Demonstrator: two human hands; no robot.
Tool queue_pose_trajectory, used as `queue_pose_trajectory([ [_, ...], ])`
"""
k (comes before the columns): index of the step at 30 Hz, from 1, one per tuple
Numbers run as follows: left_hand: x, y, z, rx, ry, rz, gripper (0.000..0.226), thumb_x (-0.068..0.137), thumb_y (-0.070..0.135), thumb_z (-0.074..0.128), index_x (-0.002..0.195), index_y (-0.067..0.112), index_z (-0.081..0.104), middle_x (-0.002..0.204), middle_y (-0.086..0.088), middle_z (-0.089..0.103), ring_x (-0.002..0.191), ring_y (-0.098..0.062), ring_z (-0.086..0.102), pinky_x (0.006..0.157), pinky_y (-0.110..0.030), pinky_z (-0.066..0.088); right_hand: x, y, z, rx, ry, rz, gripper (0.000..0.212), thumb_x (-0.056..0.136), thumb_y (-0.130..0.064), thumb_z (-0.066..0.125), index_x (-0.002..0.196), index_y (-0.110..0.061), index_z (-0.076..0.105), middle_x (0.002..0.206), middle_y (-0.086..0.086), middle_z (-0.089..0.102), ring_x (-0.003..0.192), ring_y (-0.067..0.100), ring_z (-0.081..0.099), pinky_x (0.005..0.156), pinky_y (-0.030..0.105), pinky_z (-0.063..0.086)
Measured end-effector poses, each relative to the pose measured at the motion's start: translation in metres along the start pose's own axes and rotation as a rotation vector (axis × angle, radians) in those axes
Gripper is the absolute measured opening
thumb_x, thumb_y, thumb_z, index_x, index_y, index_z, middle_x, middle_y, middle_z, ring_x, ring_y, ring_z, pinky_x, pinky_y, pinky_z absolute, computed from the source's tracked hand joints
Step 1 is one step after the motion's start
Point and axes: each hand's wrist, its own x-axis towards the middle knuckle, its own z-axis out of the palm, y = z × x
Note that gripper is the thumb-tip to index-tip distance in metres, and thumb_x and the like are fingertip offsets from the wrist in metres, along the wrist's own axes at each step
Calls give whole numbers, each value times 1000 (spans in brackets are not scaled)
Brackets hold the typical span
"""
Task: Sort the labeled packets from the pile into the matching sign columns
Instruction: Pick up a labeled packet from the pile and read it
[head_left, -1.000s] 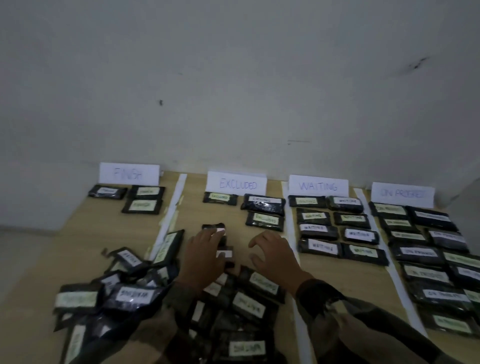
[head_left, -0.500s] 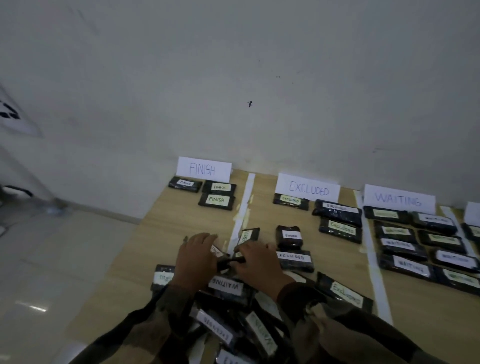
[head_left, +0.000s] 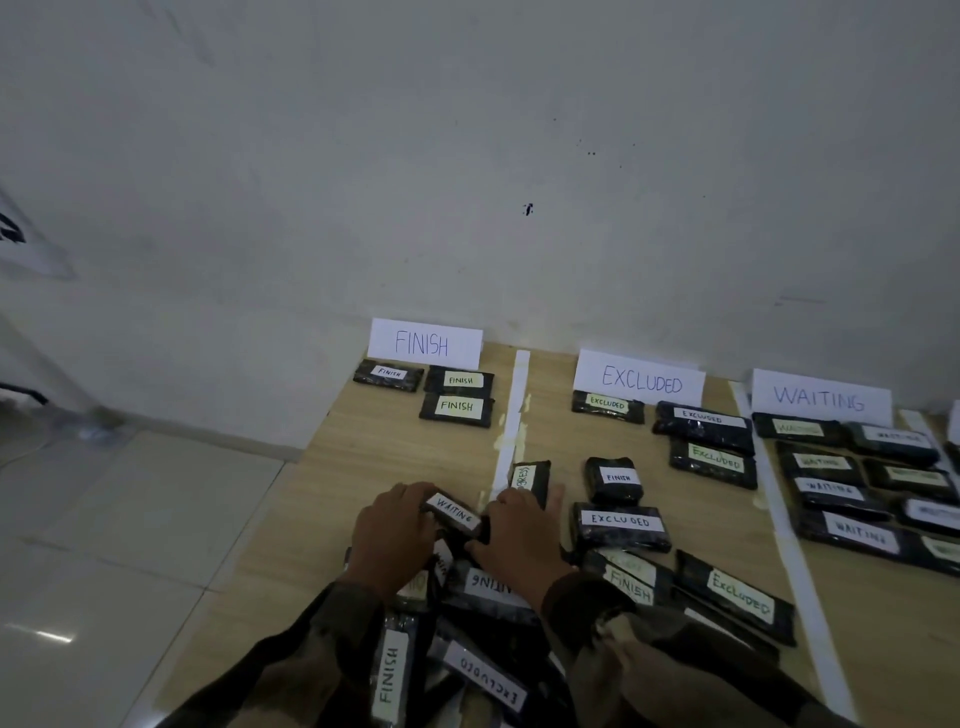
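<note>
Black packets with white or yellow labels lie in a pile (head_left: 488, 618) at the near edge of a wooden board. My left hand (head_left: 390, 540) and my right hand (head_left: 511, 538) both hold a packet labelled WAITING (head_left: 457, 512), tilted between them just above the pile. Paper signs stand at the wall: FINISH (head_left: 423, 343), EXCLUDED (head_left: 640, 382), WAITING (head_left: 821, 400). Three FINISH packets (head_left: 457, 405) lie below their sign. EXCLUDED packets (head_left: 701, 421) and many WAITING packets (head_left: 826, 462) fill their columns.
White paper strips (head_left: 511, 415) divide the columns. A FINISH packet (head_left: 615, 478) and an EXCLUDED packet (head_left: 621, 522) lie loose in the EXCLUDED column. A packet ending in "RESS" (head_left: 530, 478) stands by the strip. Tiled floor (head_left: 130, 519) lies left of the board.
The view swung left, so the ON PROGRESS column left the frame. Both hands moved from the EXCLUDED column to the pile's left end and now grip a WAITING packet between them.
</note>
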Motion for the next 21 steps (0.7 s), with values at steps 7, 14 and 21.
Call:
queue_pose_trajectory([
  [7, 11, -2, 3, -210, -37, -100, 40, 94, 24, 49, 134, 20, 44, 131, -7, 52, 116, -24, 52, 96, -39, 43, -11, 6, -10, 173, 162, -32, 32, 77, -43, 62, 105, -27, 59, 102, -8, 65, 107, 17, 55, 112, 54, -5],
  [14, 23, 15, -4, -345, -69, -172, 31, 91, 15, 53, 122, 17, 55, 119, -10, 58, 105, -23, 56, 89, -33, 45, -28, 31, -22, 290, 254, -121, 38, 78, -34, 69, 115, -30, 58, 114, -12, 63, 114, 12, 52, 114, 44, -3],
  [21, 27, 50, -7, -473, -99, -99, 15, 86, 9, 62, 99, 8, 69, 96, -7, 66, 90, -19, 59, 80, -24, 44, -42, 59, -30, 150, 278, -114, 52, 79, -44, 57, 128, -29, 49, 113, -4, 56, 112, 19, 48, 110, 44, 15],
])
